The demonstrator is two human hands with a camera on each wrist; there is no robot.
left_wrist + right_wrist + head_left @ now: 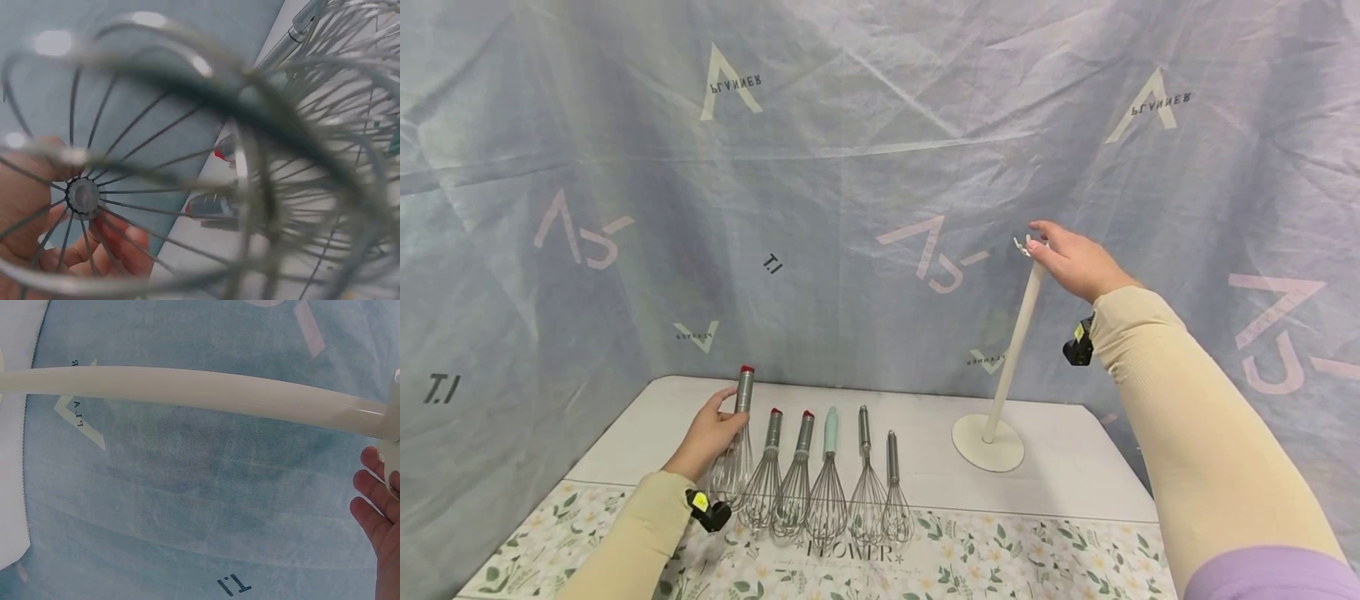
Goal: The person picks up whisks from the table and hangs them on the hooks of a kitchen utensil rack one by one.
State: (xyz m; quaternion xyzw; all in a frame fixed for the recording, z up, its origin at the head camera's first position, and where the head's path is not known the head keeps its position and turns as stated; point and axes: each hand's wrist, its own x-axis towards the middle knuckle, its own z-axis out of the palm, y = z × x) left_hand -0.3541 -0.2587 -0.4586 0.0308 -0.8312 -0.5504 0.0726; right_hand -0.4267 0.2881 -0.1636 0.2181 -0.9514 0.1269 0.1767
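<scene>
Gripping whisk (744, 397) in left hand (707, 435), with five whisks (831, 435) to its right; touching stand (1017, 343) with right hand (1081, 263), cannot tell whether pinching.

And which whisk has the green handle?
The fourth whisk from the left: its handle is pale green, while the other five have silvery grey handles.
</scene>
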